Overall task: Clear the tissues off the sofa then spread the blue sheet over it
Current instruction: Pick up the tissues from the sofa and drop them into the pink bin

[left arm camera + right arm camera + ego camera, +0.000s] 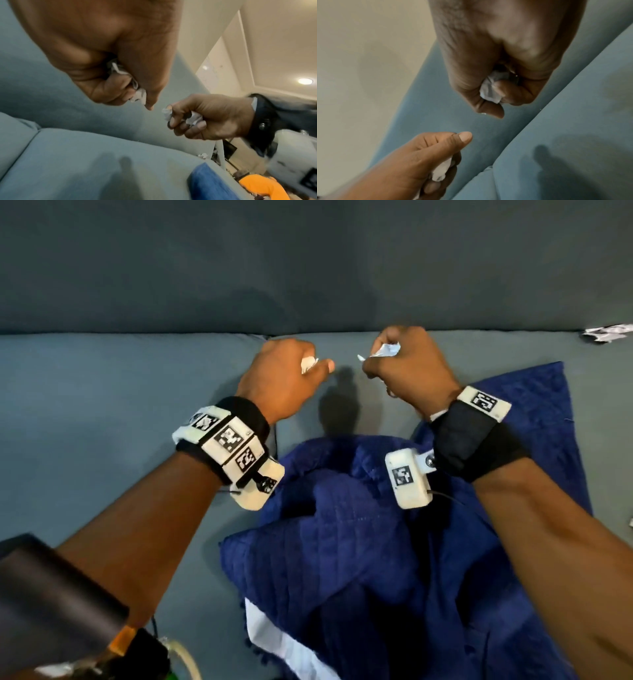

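Both hands hover close together above the grey-blue sofa seat, near its backrest. My left hand grips a crumpled white tissue, which also shows in the left wrist view. My right hand holds another crumpled tissue, seen bunched in the fist in the right wrist view. One more tissue lies on the seat at the far right by the backrest. The dark blue quilted sheet lies bunched on the seat below my wrists.
The sofa backrest fills the upper part of the head view. A white cloth strip shows under the sheet's front edge. Beyond the sofa's right end, the left wrist view shows clutter and something orange.
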